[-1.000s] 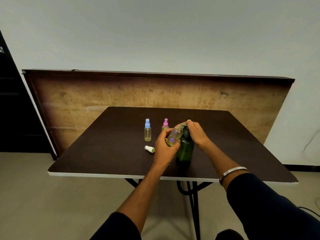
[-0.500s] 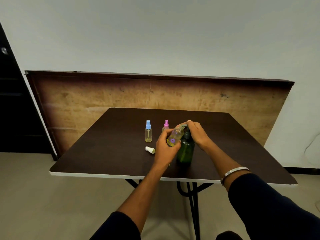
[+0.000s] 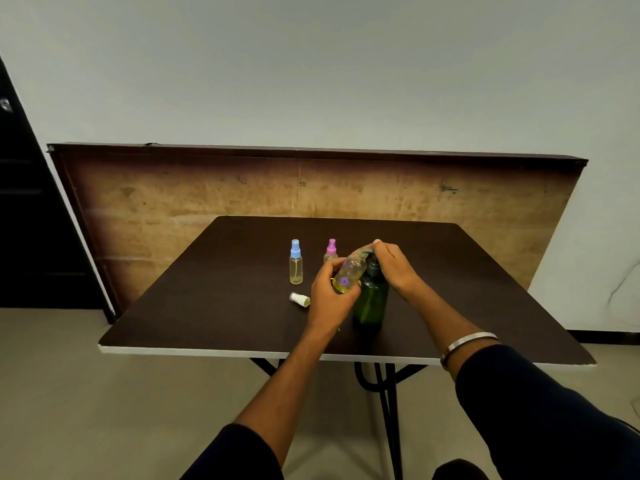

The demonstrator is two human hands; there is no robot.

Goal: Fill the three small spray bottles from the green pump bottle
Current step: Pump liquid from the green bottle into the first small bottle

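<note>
Dark table [image 3: 214,306], board [image 3: 207,202] behind

Glossy translucent plastic green pump bottle [image 3: 370,301]; matt dark table [image 3: 214,299].
</note>
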